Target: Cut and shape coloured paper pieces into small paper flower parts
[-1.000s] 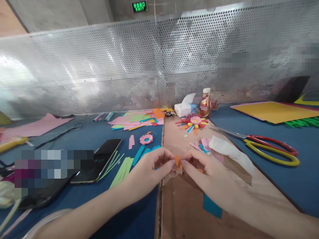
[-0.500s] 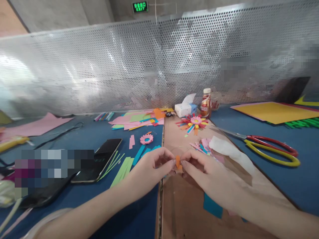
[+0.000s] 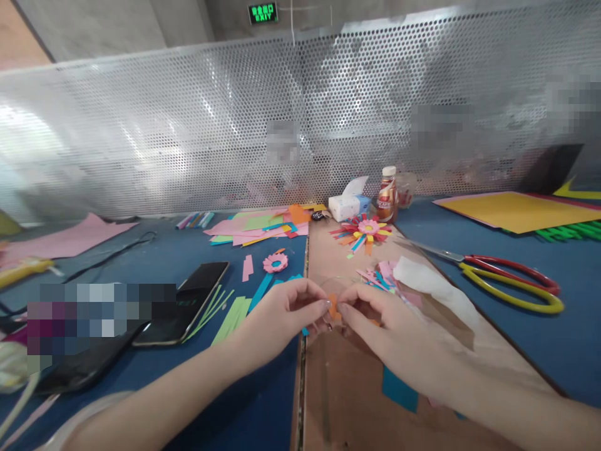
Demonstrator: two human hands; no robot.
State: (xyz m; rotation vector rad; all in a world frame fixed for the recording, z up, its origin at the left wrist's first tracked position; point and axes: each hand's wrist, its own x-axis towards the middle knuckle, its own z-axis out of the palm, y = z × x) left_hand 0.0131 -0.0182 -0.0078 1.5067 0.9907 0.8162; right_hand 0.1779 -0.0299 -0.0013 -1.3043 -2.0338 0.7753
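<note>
Left hand (image 3: 282,316) and right hand (image 3: 392,319) pinch orange paper (image 3: 333,305) — partly hidden between them (shape unclear).

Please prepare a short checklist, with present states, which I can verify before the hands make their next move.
1. Left hand grips the orange paper piece: ok.
2. Right hand grips it too: ok.
3. Scissors apart from both hands: ok.
4. Pink paper ring apart from both hands: ok.
5. Blue strips fully visible: not ok, left hand hides part.
6. Orange piece's folds: cannot tell, fingers cover much.
</note>
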